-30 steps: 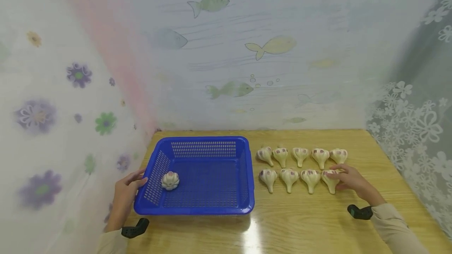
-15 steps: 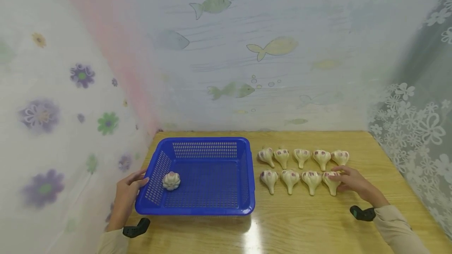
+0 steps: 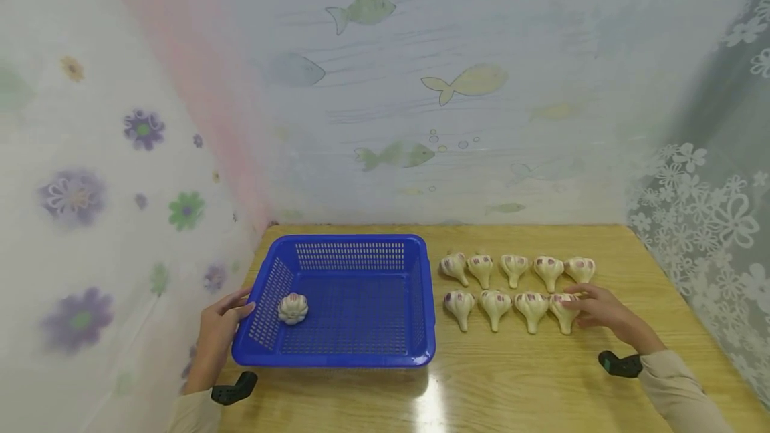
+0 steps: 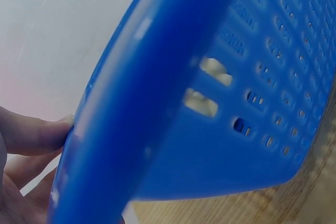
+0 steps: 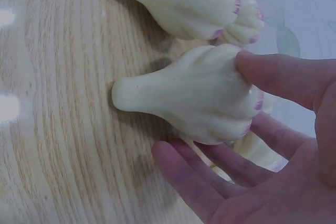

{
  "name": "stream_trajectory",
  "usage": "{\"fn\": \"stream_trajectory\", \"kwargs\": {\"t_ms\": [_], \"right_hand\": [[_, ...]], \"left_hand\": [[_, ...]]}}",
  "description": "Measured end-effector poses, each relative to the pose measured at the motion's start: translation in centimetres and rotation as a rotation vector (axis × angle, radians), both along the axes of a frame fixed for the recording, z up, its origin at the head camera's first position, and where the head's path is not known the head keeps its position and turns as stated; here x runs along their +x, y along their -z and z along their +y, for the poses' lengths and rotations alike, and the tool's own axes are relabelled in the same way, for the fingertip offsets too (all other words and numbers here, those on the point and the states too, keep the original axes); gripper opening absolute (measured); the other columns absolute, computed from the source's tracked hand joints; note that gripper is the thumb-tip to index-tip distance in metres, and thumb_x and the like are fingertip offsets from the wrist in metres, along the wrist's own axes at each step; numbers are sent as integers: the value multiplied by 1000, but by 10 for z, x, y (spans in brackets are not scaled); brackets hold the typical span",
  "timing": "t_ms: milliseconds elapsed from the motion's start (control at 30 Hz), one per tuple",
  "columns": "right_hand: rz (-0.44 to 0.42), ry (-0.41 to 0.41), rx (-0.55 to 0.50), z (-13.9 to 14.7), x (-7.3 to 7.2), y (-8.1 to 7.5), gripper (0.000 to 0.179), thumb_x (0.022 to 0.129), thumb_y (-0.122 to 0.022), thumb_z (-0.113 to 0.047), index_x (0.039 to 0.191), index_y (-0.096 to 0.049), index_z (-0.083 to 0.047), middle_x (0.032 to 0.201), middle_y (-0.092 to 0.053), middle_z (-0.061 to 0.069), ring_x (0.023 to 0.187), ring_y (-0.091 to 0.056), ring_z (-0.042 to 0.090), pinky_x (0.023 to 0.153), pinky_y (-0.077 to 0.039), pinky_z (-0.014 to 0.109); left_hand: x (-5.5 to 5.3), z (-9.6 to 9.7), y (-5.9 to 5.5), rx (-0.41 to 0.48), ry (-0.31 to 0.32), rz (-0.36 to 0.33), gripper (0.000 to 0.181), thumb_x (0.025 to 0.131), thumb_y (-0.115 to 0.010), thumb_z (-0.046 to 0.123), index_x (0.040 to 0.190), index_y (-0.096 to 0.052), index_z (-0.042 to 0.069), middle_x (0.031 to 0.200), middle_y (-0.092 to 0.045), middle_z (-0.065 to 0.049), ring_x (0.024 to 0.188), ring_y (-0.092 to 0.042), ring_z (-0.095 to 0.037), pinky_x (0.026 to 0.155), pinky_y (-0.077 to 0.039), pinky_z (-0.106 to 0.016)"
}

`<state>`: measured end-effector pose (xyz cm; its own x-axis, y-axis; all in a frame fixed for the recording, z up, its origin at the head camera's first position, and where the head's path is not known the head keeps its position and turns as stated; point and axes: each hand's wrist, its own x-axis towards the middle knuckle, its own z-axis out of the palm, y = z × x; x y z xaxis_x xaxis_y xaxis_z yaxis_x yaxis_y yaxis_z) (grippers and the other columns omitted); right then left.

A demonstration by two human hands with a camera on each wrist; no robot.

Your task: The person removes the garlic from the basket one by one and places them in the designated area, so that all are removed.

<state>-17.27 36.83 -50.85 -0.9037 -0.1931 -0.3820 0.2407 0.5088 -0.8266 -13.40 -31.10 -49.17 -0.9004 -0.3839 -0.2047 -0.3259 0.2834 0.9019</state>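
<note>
At the left of the head view my left hand (image 3: 221, 326) holds the rim of a blue plastic basket (image 3: 337, 360), thumb on top and fingers outside. The left wrist view shows the thumb (image 4: 39, 132) against the basket's edge. One garlic bulb (image 3: 293, 309) sits inside, near the basket's left wall. My right hand (image 3: 607, 316) is at the right end of the front row of garlic bulbs, its thumb and fingers around the last garlic bulb (image 5: 194, 95). That bulb lies on the table, its stem toward me.
Two rows of garlic bulbs (image 3: 496, 306) lie right of the basket on the wooden table (image 3: 511, 379). A back wall (image 3: 373, 199) with painted fish and a flowered left wall (image 3: 120, 232) border the table. White-flowered fabric (image 3: 710, 219) hangs at the right.
The head view has shifted slightly. My left hand stays on the basket rim and my right hand stays at the same garlic bulb.
</note>
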Motion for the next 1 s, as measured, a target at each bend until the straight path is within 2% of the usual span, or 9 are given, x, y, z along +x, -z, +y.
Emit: {"fn": "stream_trajectory", "kwargs": {"t_ms": [200, 300, 433, 533, 833, 1000], "right_hand": [[11, -9, 3, 2, 2, -2, 64, 96, -55, -25, 137, -28, 16, 121, -47, 30, 97, -56, 34, 82, -49, 49], [21, -23, 12, 2, 3, -5, 64, 95, -55, -24, 136, -28, 16, 124, -44, 35, 102, -55, 38, 84, -48, 50], [54, -39, 54, 2, 3, -9, 64, 95, -55, -26, 136, -28, 16, 132, -33, 41, 114, -45, 51, 86, -46, 54], [77, -39, 78, 0, 2, -12, 65, 95, -56, -28, 136, -29, 15, 134, -29, 43, 120, -37, 54, 86, -45, 55], [158, -60, 72, -2, 1, -11, 56, 93, -58, -16, 132, -34, 16, 127, -38, 42, 111, -47, 50, 81, -48, 52], [158, -59, 98, 1, 0, -12, 55, 94, -58, -18, 131, -34, 16, 127, -38, 42, 110, -48, 50, 81, -48, 52]], "left_hand": [[0, 0, -1, 0, 4, 8, 46, 91, -61, 19, 135, -53, 9, 127, -54, -19, 82, -62, -10, 68, -51, -23], [0, 0, -2, -5, 3, 4, 45, 91, -61, 18, 135, -54, 9, 127, -54, -19, 82, -62, -11, 68, -51, -23], [1, 0, -2, -4, 9, 5, 46, 91, -61, 18, 135, -53, 9, 127, -53, -20, 82, -61, -10, 68, -51, -23], [1, -1, -1, 6, 13, 9, 46, 91, -61, 19, 136, -52, 8, 127, -52, -20, 82, -61, -9, 68, -51, -24], [2, -2, -1, 5, 13, 10, 46, 91, -61, 20, 136, -53, 9, 129, -52, -20, 83, -62, -10, 68, -51, -24], [1, -2, 1, 9, 10, 8, 47, 91, -61, 20, 136, -53, 9, 128, -52, -19, 83, -61, -10, 68, -51, -23]]}}
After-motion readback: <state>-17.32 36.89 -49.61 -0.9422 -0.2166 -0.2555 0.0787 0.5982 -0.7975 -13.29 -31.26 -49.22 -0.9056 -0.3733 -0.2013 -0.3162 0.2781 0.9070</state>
